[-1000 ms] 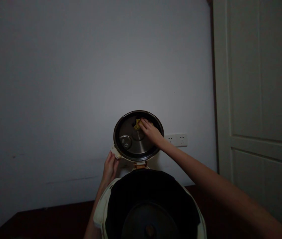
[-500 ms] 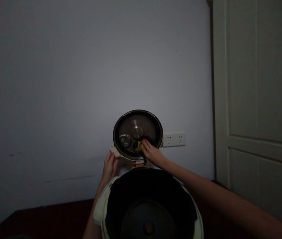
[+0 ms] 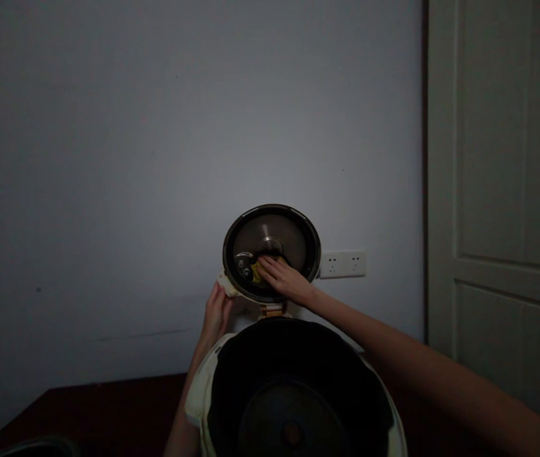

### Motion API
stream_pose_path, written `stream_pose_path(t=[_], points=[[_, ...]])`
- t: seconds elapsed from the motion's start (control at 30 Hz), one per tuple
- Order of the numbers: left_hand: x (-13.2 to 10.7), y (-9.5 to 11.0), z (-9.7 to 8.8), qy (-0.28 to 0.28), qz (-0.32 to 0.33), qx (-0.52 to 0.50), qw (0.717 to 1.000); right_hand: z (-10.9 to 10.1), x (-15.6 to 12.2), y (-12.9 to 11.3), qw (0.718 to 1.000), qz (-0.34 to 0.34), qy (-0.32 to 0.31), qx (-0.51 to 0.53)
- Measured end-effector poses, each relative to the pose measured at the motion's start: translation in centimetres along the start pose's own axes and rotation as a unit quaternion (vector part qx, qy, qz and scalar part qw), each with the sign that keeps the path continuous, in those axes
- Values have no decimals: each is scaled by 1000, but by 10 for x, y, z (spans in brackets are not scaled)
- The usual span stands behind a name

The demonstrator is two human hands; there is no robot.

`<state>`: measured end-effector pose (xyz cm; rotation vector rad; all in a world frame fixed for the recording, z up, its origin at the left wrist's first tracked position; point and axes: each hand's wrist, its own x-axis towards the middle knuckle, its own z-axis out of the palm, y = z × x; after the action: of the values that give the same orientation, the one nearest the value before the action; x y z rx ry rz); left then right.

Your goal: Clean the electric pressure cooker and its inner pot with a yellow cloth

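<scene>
A white rice cooker [image 3: 203,393] stands open in front of me, its dark inner well facing up. Its round lid [image 3: 293,231] is raised upright on the hinge, showing the shiny metal inner plate. My right hand [image 3: 283,278] presses a small yellow cloth [image 3: 256,271] against the lower left part of that plate, fingers closed over it. Down at the lid's lower left edge, my left hand [image 3: 217,314] grips the white rim and steadies it.
The cooker stands on a dark wooden table [image 3: 103,412] against a plain pale wall. A white double socket [image 3: 343,264] sits on the wall right of the lid. A white panelled door [image 3: 502,209] fills the right side. A dark rounded object [image 3: 41,447] shows at bottom left.
My right hand with the yellow cloth went from the top of the lid's inner plate down to its bottom, then left to the lower left part. My left hand stayed on the lid's edge.
</scene>
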<state>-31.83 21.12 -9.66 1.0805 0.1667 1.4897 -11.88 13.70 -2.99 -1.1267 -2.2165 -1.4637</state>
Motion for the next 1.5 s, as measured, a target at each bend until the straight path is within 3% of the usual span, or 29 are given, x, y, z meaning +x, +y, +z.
stream_pose_path(t=[0.2,0.37,0.53,0.7,0.87,1.0,1.17,1.3,1.4,1.5], points=[[0,-1,-3,-1,-7,3,1000,-12,22,30,997,64,29,21],[1,-2,-3,0,-7,-10,1000,-5,-1,35,989,131,53,41],[-1,0,1,0,-1,-15,1000,-1,-26,18,997,72,7,28],[-2,1,1,-12,6,-11,1000,-7,-2,13,1000,18,-7,15],[-1,-2,-3,-17,7,0,1000,-11,17,28,998,56,19,16],[1,-3,-3,4,-2,-11,1000,-6,-7,33,997,75,27,5],[-1,-1,-1,15,-17,-12,1000,0,-31,18,1000,19,0,-7],[-1,-1,0,0,-11,-14,1000,-1,-12,13,1000,-2,-9,-5],[-1,-1,-1,-6,-5,-16,1000,-4,7,17,1000,12,-1,-10],[0,-1,-2,-1,-12,-20,1000,-4,8,24,999,40,14,-15]])
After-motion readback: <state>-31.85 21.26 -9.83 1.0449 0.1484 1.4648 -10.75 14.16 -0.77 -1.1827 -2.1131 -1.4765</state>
